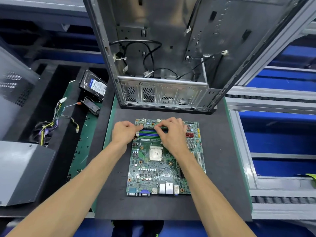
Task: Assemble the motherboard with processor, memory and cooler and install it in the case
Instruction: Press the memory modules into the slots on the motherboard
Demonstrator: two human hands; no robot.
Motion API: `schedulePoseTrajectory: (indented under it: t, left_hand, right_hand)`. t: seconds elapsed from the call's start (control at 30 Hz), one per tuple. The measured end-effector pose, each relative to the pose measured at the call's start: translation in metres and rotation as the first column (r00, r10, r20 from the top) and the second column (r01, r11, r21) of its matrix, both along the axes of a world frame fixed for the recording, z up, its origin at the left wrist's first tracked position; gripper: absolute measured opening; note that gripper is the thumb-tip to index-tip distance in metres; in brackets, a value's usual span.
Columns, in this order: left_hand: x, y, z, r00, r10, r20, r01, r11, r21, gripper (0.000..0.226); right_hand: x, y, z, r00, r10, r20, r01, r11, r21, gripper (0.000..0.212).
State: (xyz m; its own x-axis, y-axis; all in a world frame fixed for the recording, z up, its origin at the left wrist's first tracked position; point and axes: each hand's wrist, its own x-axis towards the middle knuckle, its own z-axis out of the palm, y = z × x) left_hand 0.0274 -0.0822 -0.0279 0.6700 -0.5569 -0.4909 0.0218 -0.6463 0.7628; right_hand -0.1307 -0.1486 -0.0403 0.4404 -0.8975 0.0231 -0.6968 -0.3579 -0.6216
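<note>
Green, thin memory stick [161,127]: I am pinching its ends with left hand [123,132] and right hand [171,132], handling the stiff, fragile edge gently.

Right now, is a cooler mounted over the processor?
No. The processor sits bare on the motherboard, its metal top fully exposed.

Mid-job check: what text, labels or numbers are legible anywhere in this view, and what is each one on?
Nothing here reads clearly enough to quote.
Hard drive: white and blue label, print too small and blurred.
Case: embossed letters on the right inner wall, sideways and too faint to make out.
Case rear panel: small plus marks by the lower cut-outs, nothing else readable.
Motherboard: printed markings and a small white sticker, all too small.
</note>
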Motion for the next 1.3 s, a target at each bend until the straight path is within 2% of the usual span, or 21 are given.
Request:
schedulePoseTrajectory:
  t: [0.17, 0.23, 0.3, 0.37, 0.43, 0.53, 0.63, 0.73, 0.87, 0.93, 1.13, 1.3]
  left_hand:
    - [-0.003, 0.000, -0.007, 0.998, 0.053, 0.020, -0.052, 0.998, -0.034, 0.028]
    - [-0.003, -0.001, -0.007, 0.999, 0.001, 0.044, -0.001, 1.000, -0.014, 0.025]
    - [-0.004, -0.003, -0.003, 0.988, -0.081, 0.133, 0.080, 0.997, 0.013, 0.017]
    - [-0.007, -0.006, 0.002, 0.918, -0.202, 0.342, 0.201, 0.979, 0.038, 0.007]
    - [-0.016, -0.010, 0.004, 0.796, -0.323, 0.511, 0.348, 0.936, 0.049, 0.006]
    - [-0.035, -0.014, 0.007, 0.690, -0.441, 0.573, 0.510, 0.859, 0.047, 0.009]
    - [-0.051, -0.021, 0.009, 0.637, -0.466, 0.614, 0.560, 0.827, 0.047, 0.017]
    - [-0.061, -0.031, 0.012, 0.686, -0.492, 0.535, 0.587, 0.810, -0.008, 0.018]
    - [-0.065, -0.042, 0.015, 0.793, -0.505, 0.342, 0.551, 0.833, -0.047, 0.021]
    - [-0.064, -0.048, 0.015, 0.800, -0.525, 0.290, 0.547, 0.837, 0.004, 0.022]
    - [-0.062, -0.053, 0.006, 0.778, -0.557, 0.291, 0.560, 0.825, 0.083, 0.030]
    - [-0.062, -0.050, 0.001, 0.769, -0.546, 0.332, 0.557, 0.827, 0.070, 0.031]
  right_hand:
    - [0.001, 0.001, -0.002, 1.000, 0.002, -0.009, -0.002, 1.000, -0.023, 0.011]
    - [0.001, 0.000, 0.000, 1.000, 0.010, -0.028, -0.011, 1.000, -0.023, 0.013]
    - [-0.001, 0.001, 0.002, 0.998, 0.025, -0.050, -0.026, 1.000, -0.013, 0.016]
    - [-0.005, 0.002, 0.005, 0.999, 0.009, -0.031, -0.009, 1.000, 0.001, 0.021]
    - [-0.016, 0.003, 0.008, 0.995, -0.084, 0.044, 0.085, 0.996, -0.010, 0.021]
    - [-0.040, -0.001, 0.014, 0.962, -0.248, 0.114, 0.252, 0.967, -0.027, 0.018]
    - [-0.060, -0.007, 0.018, 0.944, -0.324, 0.055, 0.318, 0.943, 0.096, 0.017]
    - [-0.066, -0.007, 0.016, 0.961, -0.269, -0.062, 0.275, 0.946, 0.173, 0.019]
    - [-0.063, -0.006, 0.016, 0.957, -0.283, -0.062, 0.290, 0.932, 0.220, 0.025]
    - [-0.062, -0.008, 0.019, 0.953, -0.293, -0.075, 0.302, 0.924, 0.236, 0.025]
    - [-0.059, -0.017, 0.022, 0.951, -0.284, -0.124, 0.309, 0.907, 0.287, 0.030]
    - [-0.051, -0.025, 0.020, 0.944, -0.327, -0.041, 0.316, 0.861, 0.398, 0.046]
